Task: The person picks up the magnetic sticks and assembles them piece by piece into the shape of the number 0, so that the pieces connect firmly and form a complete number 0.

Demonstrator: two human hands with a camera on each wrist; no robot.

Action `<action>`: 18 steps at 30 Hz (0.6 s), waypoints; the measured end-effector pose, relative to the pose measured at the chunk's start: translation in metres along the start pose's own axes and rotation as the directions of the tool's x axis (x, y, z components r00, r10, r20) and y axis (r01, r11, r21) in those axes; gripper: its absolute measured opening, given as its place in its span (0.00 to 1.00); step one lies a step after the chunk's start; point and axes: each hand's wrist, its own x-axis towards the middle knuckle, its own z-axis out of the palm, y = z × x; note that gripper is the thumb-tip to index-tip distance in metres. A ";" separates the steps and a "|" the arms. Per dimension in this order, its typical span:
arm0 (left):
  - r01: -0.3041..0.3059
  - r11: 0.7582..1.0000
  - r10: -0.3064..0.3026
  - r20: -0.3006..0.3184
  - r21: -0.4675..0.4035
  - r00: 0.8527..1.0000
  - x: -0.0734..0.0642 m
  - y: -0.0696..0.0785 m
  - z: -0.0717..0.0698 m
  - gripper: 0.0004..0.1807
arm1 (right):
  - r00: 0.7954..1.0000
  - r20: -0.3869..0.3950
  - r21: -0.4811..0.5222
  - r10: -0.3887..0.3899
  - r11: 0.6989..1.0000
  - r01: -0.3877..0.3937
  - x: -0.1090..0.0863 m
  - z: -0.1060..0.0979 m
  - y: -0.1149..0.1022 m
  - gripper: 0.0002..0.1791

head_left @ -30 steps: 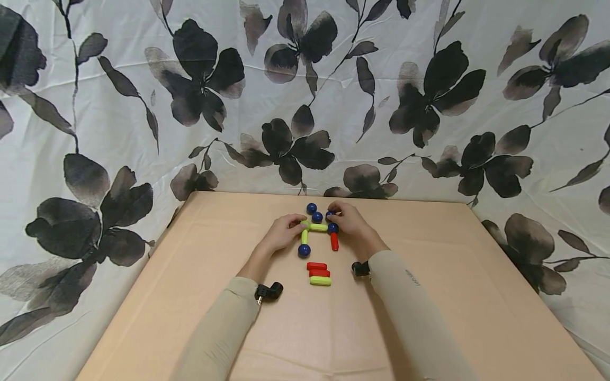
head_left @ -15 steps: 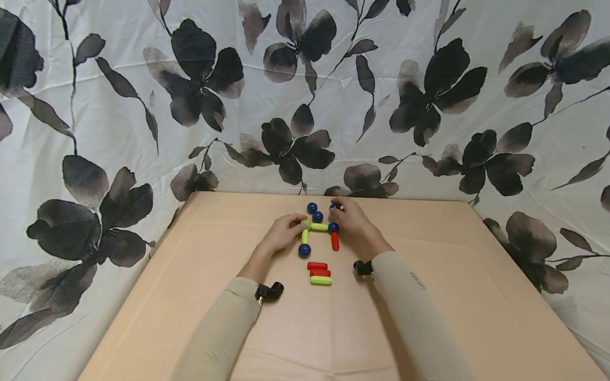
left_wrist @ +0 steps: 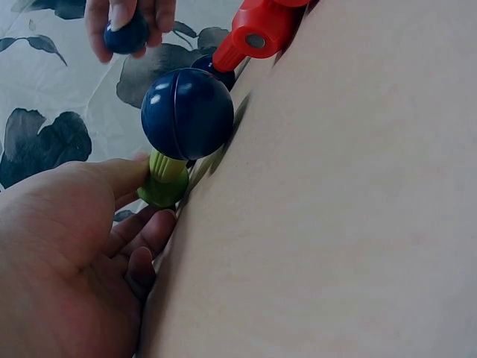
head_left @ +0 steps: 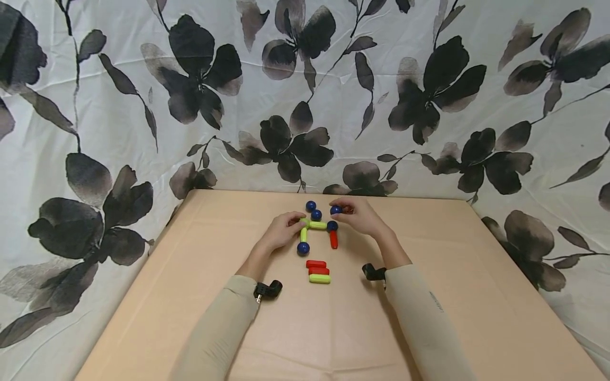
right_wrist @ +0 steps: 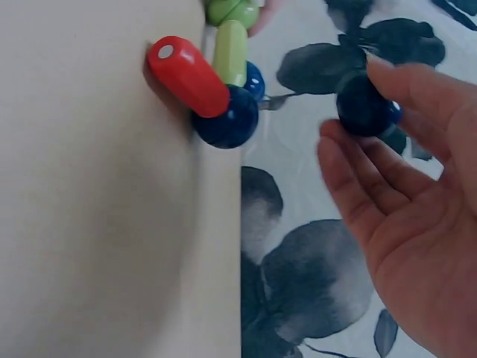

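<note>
My left hand (head_left: pixel 280 230) grips a green ball (left_wrist: pixel 165 190) at the corner of a small frame of magnetic balls and rods. From that ball one green rod (head_left: pixel 303 235) runs toward me to a blue ball (head_left: pixel 303 248). A second green rod (head_left: pixel 317 225) goes right to another blue ball (head_left: pixel 332 226), and a red rod (head_left: pixel 333 240) extends from it toward me. Beyond the frame's right corner, my right hand (head_left: pixel 360 216) pinches a separate blue ball (right_wrist: pixel 363 104) between thumb and fingertips, apart from the frame.
Two loose blue balls, a farther ball (head_left: pixel 311 206) and a nearer ball (head_left: pixel 316 215), lie behind the frame. In front of it lie two red rods (head_left: pixel 318 271) and a green rod (head_left: pixel 320 279). A floral cloth (head_left: pixel 362 106) hangs behind the table's far edge (head_left: pixel 405 199).
My right hand has moved right and slightly away from me with its blue ball, leaving a wider gap to the frame. My left hand has stayed at the green ball.
</note>
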 end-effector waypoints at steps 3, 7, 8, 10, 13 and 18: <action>-0.004 1.000 0.004 0.004 0.001 1.000 0.000 0.000 0.000 0.20 | 0.999 0.037 -0.008 -0.017 1.000 0.018 -0.009 -0.003 -0.001 0.18; 0.000 1.000 0.000 0.002 -0.004 1.000 -0.001 0.000 -0.002 0.21 | 0.991 0.135 -0.010 -0.005 1.000 0.006 -0.019 -0.004 -0.002 0.20; 0.001 1.000 -0.001 0.001 -0.004 1.000 -0.001 0.000 -0.002 0.21 | 0.986 0.168 -0.008 0.007 1.000 -0.005 -0.021 -0.005 -0.002 0.20; 0.003 1.000 -0.003 0.000 -0.001 1.000 -0.001 0.000 -0.002 0.21 | 0.972 0.231 -0.009 0.034 0.999 -0.033 -0.026 -0.006 -0.002 0.22; 0.000 1.000 0.000 0.000 0.008 1.000 -0.001 0.000 -0.001 0.21 | 0.952 0.299 -0.031 0.066 0.998 -0.059 -0.031 -0.007 0.000 0.24; -0.008 1.000 0.008 -0.003 0.013 1.000 -0.001 0.002 0.000 0.21 | 0.929 0.361 -0.062 0.086 0.996 -0.069 -0.036 -0.008 -0.001 0.24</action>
